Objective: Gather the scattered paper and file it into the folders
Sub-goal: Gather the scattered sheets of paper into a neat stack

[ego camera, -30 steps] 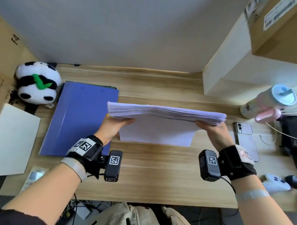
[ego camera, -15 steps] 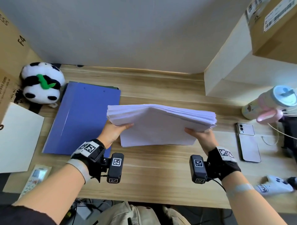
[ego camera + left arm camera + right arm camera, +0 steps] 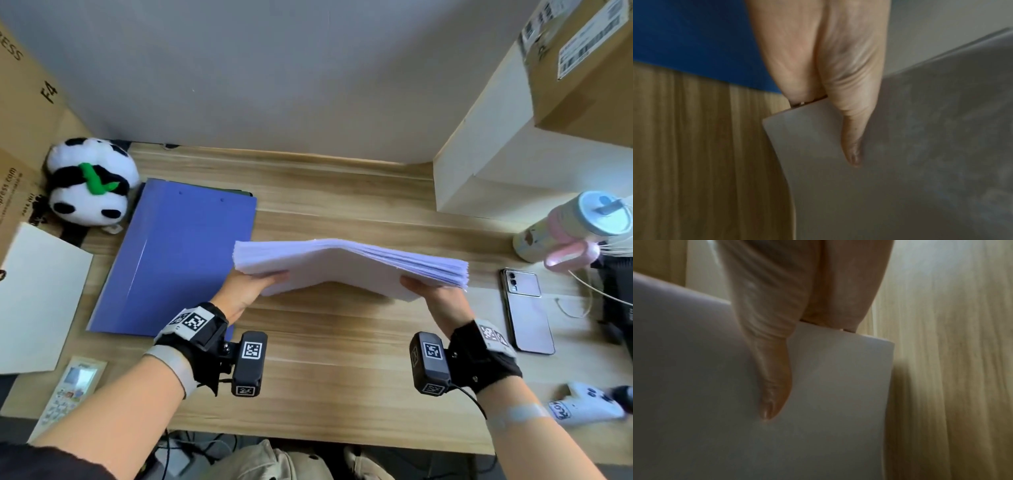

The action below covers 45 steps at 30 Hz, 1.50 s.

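A thick stack of white paper [image 3: 346,263] is held up on its long edge over the middle of the wooden desk [image 3: 329,370], its top bowed. My left hand [image 3: 251,289] grips the stack's left end, thumb on the near face [image 3: 851,146]. My right hand [image 3: 433,294] grips the right end, thumb across the near sheet [image 3: 772,386]. The other fingers are hidden behind the paper [image 3: 920,146] in both wrist views [image 3: 828,386]. A closed blue folder [image 3: 178,257] lies flat on the desk to the left, near my left hand.
A plush panda [image 3: 90,181] sits behind the folder. A white sheet [image 3: 37,301] and a remote [image 3: 70,390] lie at the left edge. A phone [image 3: 527,308], a pink-lidded cup [image 3: 575,226] and a white controller [image 3: 585,404] occupy the right side. Cardboard boxes [image 3: 579,65] stand at the back right.
The stack's right end has come left and down with my right hand. The paper now bows upward in the middle and hangs lower over the desk.
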### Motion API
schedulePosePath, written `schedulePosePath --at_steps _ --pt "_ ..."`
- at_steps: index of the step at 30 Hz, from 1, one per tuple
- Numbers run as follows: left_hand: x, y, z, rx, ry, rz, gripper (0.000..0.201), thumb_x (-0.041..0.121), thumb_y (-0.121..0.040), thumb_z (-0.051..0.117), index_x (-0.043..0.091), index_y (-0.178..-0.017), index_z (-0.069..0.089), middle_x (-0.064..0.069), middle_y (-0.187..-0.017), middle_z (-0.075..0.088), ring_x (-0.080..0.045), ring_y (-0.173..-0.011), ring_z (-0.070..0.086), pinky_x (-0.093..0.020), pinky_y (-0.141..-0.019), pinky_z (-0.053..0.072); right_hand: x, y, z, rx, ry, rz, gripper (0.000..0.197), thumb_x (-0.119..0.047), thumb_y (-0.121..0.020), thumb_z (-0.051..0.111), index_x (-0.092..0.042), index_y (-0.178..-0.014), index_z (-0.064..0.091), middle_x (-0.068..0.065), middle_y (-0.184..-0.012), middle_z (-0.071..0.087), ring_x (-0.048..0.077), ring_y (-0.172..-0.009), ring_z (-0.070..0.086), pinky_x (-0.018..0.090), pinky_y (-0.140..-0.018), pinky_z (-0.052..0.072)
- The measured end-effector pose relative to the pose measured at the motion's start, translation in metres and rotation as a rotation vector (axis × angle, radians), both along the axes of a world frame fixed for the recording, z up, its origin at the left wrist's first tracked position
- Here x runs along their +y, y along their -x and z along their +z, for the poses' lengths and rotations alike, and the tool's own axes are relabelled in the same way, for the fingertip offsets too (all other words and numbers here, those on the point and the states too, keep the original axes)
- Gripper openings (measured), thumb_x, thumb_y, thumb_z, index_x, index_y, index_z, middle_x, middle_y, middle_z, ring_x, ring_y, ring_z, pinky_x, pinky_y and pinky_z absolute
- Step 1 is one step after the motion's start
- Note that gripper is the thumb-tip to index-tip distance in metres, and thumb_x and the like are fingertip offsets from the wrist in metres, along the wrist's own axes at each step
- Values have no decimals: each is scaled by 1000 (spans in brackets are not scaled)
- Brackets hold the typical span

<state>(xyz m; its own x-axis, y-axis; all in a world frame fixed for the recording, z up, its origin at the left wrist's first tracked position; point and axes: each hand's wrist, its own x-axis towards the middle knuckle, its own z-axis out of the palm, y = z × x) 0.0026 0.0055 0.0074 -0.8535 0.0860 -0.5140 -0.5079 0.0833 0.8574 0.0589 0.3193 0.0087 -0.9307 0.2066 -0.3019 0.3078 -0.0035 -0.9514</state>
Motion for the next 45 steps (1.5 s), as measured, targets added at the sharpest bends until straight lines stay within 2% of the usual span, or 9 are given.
schedulePosePath --at_steps 4,10,15,19,27,32,38,41,45 --pt "-8 3 1 -11 52 -70 44 6 -70 79 19 -110 65 1 -113 69 -11 -105 63 -32 -101 46 6 -3 -6 -6 45 -7 31 -26 -61 82 -20 -89 70 -16 -79 75 -4 -77 67 13 -75 52" --pt "0 6 7 -38 30 -40 45 6 -75 76 18 -115 60 -3 -116 66 -18 -109 60 -35 -101 45 -5 12 -3 5 70 -10 35 7 -70 69 -16 -97 68 -13 -81 75 0 -77 68 15 -73 53" --pt "-11 7 11 -27 82 -158 37 5 -74 76 26 -102 62 6 -104 67 -5 -98 61 -30 -98 45 7 7 1 -47 71 79 65 -38 -40 90 -15 -97 70 -12 -86 76 1 -81 68 15 -75 53" --pt "-9 5 11 -13 49 -129 39 8 -77 75 24 -110 62 1 -117 66 -15 -112 59 -33 -106 41 1 10 3 -27 -9 68 33 6 -70 73 -19 -90 67 -17 -77 74 -3 -73 66 20 -77 51" --pt "-9 -1 7 -1 95 -168 36 2 -77 73 31 -91 60 23 -78 70 12 -77 63 -20 -83 44 10 -9 -15 -96 -10 71 40 -33 -45 89 -24 -79 72 -16 -78 75 -2 -74 68 25 -80 53" --pt "-1 -5 2 -14 38 -98 30 6 -79 72 26 -98 60 13 -96 64 2 -90 58 -19 -84 45 -1 -11 -20 -95 87 -48 35 8 -74 68 -7 -106 65 -16 -77 75 -4 -73 68 16 -72 54" --pt "3 -6 8 -40 -83 -54 18 3 -84 65 14 -99 65 0 -100 71 -22 -99 64 -26 -88 54 5 -13 -9 -130 120 -165 28 -33 -63 82 -16 -82 70 -9 -69 73 5 -63 65 30 -73 47" --pt "8 -4 14 -91 -235 43 18 1 -88 58 11 -102 65 -3 -102 69 -22 -96 63 -30 -89 50 7 -14 -4 -122 154 -256 70 -51 -37 87 -14 -94 70 1 -85 73 12 -70 67 25 -67 52" --pt "18 -1 22 -137 -337 113 23 13 -80 69 10 -103 65 -4 -103 69 -20 -94 65 -33 -86 51 -7 -5 5 -163 519 -404 44 -22 -75 71 -10 -114 53 -7 -71 75 5 -63 72 19 -57 57"
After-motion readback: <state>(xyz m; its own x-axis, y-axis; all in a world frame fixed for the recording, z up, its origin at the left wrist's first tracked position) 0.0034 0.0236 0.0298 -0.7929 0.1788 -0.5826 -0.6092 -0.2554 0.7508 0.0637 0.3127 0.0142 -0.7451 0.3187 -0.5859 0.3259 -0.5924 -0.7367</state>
